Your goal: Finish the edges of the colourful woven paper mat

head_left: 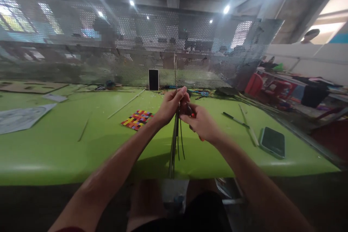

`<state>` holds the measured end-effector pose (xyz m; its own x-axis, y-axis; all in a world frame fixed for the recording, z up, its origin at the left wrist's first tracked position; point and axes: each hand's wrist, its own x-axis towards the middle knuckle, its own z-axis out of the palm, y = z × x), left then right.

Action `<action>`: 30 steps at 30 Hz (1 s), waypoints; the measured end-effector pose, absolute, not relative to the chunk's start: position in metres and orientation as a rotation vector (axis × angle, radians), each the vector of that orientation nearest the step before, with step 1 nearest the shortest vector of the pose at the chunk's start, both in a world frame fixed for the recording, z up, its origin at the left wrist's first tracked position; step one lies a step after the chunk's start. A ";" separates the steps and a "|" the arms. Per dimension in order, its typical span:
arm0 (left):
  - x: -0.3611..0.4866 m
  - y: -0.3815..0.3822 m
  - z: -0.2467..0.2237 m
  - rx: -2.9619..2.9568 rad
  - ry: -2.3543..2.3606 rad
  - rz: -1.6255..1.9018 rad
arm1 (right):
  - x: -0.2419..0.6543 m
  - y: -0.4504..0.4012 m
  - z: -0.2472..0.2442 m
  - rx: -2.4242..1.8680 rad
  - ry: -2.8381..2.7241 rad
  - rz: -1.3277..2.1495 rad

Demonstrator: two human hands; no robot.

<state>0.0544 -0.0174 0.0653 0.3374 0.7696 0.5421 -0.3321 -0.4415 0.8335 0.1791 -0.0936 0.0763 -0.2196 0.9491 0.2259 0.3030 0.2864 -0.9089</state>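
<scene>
Close together over the middle of the green table [108, 152] are both my hands. My left hand [174, 103] is closed around a bundle of thin dark strips [173, 145], which hangs down toward the table's front edge. Thin ends of the bundle stick up above my fingers. In my right hand [201, 121] is a pair of pliers or cutters [193, 115] with red-orange handles; their exact kind is hard to make out. Their jaws are by the bundle, just under my left fingers, partly hidden. A woven multicolour square [138, 119] lies left of the bundle.
A phone [272, 142] lies at the right, beside a dark pen [235, 119] and a pale stick [254, 137]. Another dark-screened device [153, 79] stands upright against the perforated metal screen [217, 65]. Paper sheets [24, 117] and thin sticks [126, 104] lie to the left.
</scene>
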 end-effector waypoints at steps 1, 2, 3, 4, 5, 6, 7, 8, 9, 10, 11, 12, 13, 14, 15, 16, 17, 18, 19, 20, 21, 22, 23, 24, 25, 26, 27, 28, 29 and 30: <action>0.055 -0.019 0.066 1.562 0.417 1.318 | 0.180 -0.096 0.077 -1.145 -1.677 0.985; 0.056 -0.021 0.066 1.556 0.427 1.302 | 0.181 -0.098 0.077 -1.134 -1.648 1.038; 0.056 -0.022 0.067 1.551 0.434 1.293 | 0.182 -0.099 0.079 -1.116 -1.620 1.103; 0.057 -0.022 0.067 1.549 0.442 1.291 | 0.183 -0.101 0.080 -1.092 -1.592 1.171; 0.057 -0.022 0.068 1.552 0.447 1.295 | 0.185 -0.102 0.083 -1.069 -1.567 1.234; 0.058 -0.022 0.068 1.557 0.447 1.301 | 0.186 -0.102 0.085 -1.050 -1.545 1.283; 0.058 -0.021 0.068 1.568 0.442 1.306 | 0.188 -0.103 0.088 -1.039 -1.525 1.309; 0.058 -0.019 0.067 1.580 0.434 1.305 | 0.191 -0.103 0.090 -1.040 -1.511 1.318; 0.058 -0.018 0.067 1.592 0.423 1.293 | 0.193 -0.103 0.092 -1.052 -1.511 1.318; 0.059 -0.018 0.067 1.603 0.411 1.278 | 0.196 -0.103 0.094 -1.073 -1.528 1.309; 0.059 -0.018 0.066 1.616 0.402 1.267 | 0.198 -0.103 0.095 -1.096 -1.559 1.287; 0.060 -0.018 0.066 1.628 0.401 1.265 | 0.201 -0.103 0.095 -1.117 -1.599 1.252; 0.062 -0.019 0.066 1.638 0.410 1.273 | 0.203 -0.102 0.096 -1.130 -1.641 1.207; 0.064 -0.020 0.066 1.644 0.427 1.294 | 0.205 -0.102 0.097 -1.137 -1.678 1.155; 0.066 -0.021 0.066 1.650 0.450 1.323 | 0.208 -0.102 0.098 -1.144 -1.711 1.093; 0.068 -0.023 0.066 1.665 0.476 1.357 | 0.211 -0.103 0.099 -1.159 -1.751 1.023; 0.070 -0.024 0.066 1.694 0.497 1.387 | 0.214 -0.104 0.102 -1.183 -1.803 0.938; 0.072 -0.026 0.067 1.739 0.510 1.408 | 0.217 -0.106 0.105 -1.213 -1.863 0.831; 0.074 -0.028 0.068 1.798 0.515 1.412 | 0.220 -0.109 0.108 -1.246 -1.928 0.703; 0.076 -0.031 0.069 1.864 0.514 1.394 | 0.224 -0.112 0.112 -1.273 -1.994 0.562; 0.077 -0.033 0.070 1.926 0.509 1.358 | 0.228 -0.116 0.116 -1.291 -2.058 0.422; 0.078 -0.036 0.072 1.979 0.501 1.306 | 0.232 -0.119 0.120 -1.300 -2.120 0.298; 0.079 -0.040 0.073 2.023 0.495 1.241 | 0.237 -0.124 0.123 -1.300 -2.180 0.198; 0.080 -0.044 0.074 2.060 0.494 1.173 | 0.241 -0.128 0.125 -1.298 -2.242 0.122; 0.081 -0.048 0.075 2.097 0.498 1.105 | 0.245 -0.132 0.126 -1.296 -2.302 0.062; 0.082 -0.053 0.076 2.131 0.503 1.043 | 0.248 -0.136 0.125 -1.296 -2.359 0.020; 0.084 -0.058 0.076 2.161 0.505 0.983 | 0.251 -0.141 0.124 -1.295 -2.413 -0.005; 0.086 -0.063 0.077 2.185 0.503 0.925 | 0.253 -0.145 0.123 -1.295 -2.462 -0.014; 0.088 -0.068 0.077 2.201 0.492 0.868 | 0.256 -0.150 0.121 -1.302 -2.498 -0.014; 0.089 -0.073 0.076 2.213 0.474 0.808 | 0.258 -0.154 0.120 -1.320 -2.512 -0.011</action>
<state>0.0888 -0.0731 0.0765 0.7354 0.5426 0.4059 0.0896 -0.6715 0.7355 0.2582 -0.1542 0.1204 -0.5313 0.8037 0.2681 0.8059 0.5770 -0.1326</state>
